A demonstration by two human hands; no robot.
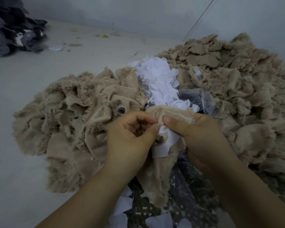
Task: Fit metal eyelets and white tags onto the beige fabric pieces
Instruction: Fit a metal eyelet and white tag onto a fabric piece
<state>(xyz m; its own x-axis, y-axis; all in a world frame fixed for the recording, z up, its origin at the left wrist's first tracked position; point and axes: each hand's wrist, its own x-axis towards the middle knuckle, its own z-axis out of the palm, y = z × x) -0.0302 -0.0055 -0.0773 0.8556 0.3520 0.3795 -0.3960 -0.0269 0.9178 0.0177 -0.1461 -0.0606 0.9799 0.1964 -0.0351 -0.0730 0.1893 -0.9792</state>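
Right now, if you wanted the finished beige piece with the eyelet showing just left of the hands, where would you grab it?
Probably pinch the smooth backing fold beside the eyelet on that beige piece, coming from above and the near side. The eyelet faces up amid crumpled folds, so the raised fabric there gives fingers purchase. The left hand sits nearest.

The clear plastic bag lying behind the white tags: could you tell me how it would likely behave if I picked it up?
The thin clear plastic bag would probably be floppy: it lies crumpled and creased beside the heap of white fabric tags. It looks light for its size, being see-through film. Its glossy sheen suggests it may slip between fingers, so pinching a fold seems wiser.
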